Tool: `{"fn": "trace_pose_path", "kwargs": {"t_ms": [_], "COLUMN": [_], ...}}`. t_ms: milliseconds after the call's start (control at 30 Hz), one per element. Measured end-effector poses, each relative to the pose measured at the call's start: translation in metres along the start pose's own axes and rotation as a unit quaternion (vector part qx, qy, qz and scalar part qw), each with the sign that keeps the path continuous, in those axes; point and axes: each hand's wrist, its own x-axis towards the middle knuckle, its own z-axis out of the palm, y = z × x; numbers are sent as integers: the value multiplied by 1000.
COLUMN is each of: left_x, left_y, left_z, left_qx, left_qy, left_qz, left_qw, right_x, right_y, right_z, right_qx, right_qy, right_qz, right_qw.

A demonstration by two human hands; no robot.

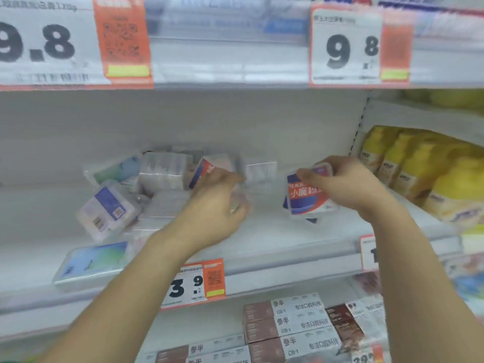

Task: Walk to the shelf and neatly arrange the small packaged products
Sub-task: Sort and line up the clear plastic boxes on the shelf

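Both forearms reach up from the near edge toward a white shelf (pixel 275 239). Below them, nearest the camera, brown-and-white boxes (pixel 288 326) are stacked flat on the lower shelf, right of centre. On the shelf's front rail a price tag (pixel 195 282) reads 3.9, with an orange panel beside the digits.

On the right, the right hand (pixel 348 183) grasps a clear packet with a blue and red label (pixel 306 195), fingers curled over its top edge and thumb on the near face; the packet stands upright and slightly tilted, its lower edge close to the shelf (whether it touches the board is unclear).

To the left of it, the left hand (pixel 217 205) is curled around another small clear packet (pixel 207 169) showing a red and blue corner above the knuckles. The blur hides how the fingers sit.

Further left lies a loose jumble of small packets (pixel 141 184), tipped at various angles and overlapping. One purple-labelled packet (pixel 108 209) leans at the near left of the pile, and a flat light-blue packet (pixel 91 263) lies at the shelf's near edge, left of the left forearm.

Yellow bags (pixel 424 174) stand in a row at the far right, beyond a shelf divider. Overhead, two large tags show 9.8.
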Motion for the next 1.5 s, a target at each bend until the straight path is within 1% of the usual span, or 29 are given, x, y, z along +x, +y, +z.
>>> {"fn": "trace_pose_path", "kwargs": {"t_ms": [67, 100, 133, 200, 267, 300, 333, 367, 400, 433, 467, 500, 567, 633, 700, 800, 933, 1033, 1067, 1133, 1167, 1200, 1233, 1300, 1333, 1367, 1433, 1467, 1500], "left_x": [9, 13, 16, 22, 27, 29, 31, 31, 30, 29, 27, 24, 21, 19, 17, 11, -1, -13, -18, -28, -32, -36, -39, -43, -45, -48, -56, -62, -65], "left_y": [2, 2, 3, 3, -3, -8, -12, -18, -23, -27, -29, -31, -32, -34, -35, -34, -42, -50, -54, -60, -63, -65, -67, -74, -79, -87, -96, -99, -102], "left_z": [16, 21, 23, 24, 18, 14, 9, 6, 3, 1, -1, -2, -5, -11, -16, -24, -39, -56, -60, -67, -70, -74, -79, -91, -97, -103, -111, -111, -110], "left_qx": [67, 93, 106, 107, 106, 110, 117, 122, 123, 111, 86, 58, 20, 7, -6, -98, -181, -229, -219, -178, -158, -138, -111, -11, 52, 114, 193, 207, 208], "left_qy": [19, 26, 37, 54, 34, 14, -10, -32, -53, -73, -84, -79, -32, 17, 40, 73, 108, 124, 118, 82, 68, 72, 98, 171, 176, 139, 0, -51, -70], "left_qz": [-10, -19, -22, -17, -17, -19, -26, -36, -44, -48, -48, -41, -19, -8, -12, -32, -89, -106, -96, -69, -62, -57, -52, -55, -75, -119, -221, -245, -249], "left_qw": [998, 995, 993, 993, 994, 994, 993, 991, 990, 990, 992, 994, 999, 1000, 999, 992, 973, 960, 964, 978, 983, 986, 988, 984, 980, 976, 956, 946, 943], "right_x": [8, 12, 14, 19, 23, 26, 26, 27, 28, 27, 23, 20, 15, 14, 8, 0, -3, -1, 0, 0, 0, 0, 0, 1, 2, 2, 1, -1, -3], "right_y": [35, 50, 61, 77, 85, 85, 81, 74, 63, 51, 36, 22, 3, -10, -26, -48, -63, -69, -70, -71, -71, -71, -71, -71, -72, -72, -74, -76, -78], "right_z": [-23, -33, -41, -53, -58, -57, -55, -50, -45, -37, -26, -14, 16, 47, 76, 111, 135, 142, 143, 148, 151, 154, 155, 158, 158, 159, 159, 158, 157], "right_qx": [-31, -33, -29, -40, -101, -143, -167, -156, -124, -75, -26, 20, 92, 104, 97, 92, 151, 197, 192, 145, 118, 99, 92, 93, 99, 104, 102, 100, 103], "right_qy": [87, 117, 135, 141, 158, 188, 223, 251, 260, 244, 206, 154, 61, 10, -45, -144, -177, -218, -232, -255, -257, -250, -239, -215, -205, -194, -166, -150, -132], "right_qz": [72, 104, 135, 188, 217, 212, 186, 139, 82, 35, 10, 6, 8, -16, -44, -76, -81, -102, -119, -157, -173, -180, -183, -183, -176, -163, -148, -151, -159], "right_qw": [993, 987, 981, 971, 958, 948, 942, 945, 954, 966, 978, 988, 994, 994, 993, 982, 969, 950, 946, 943, 944, 946, 949, 955, 958, 962, 970, 972, 973]}}
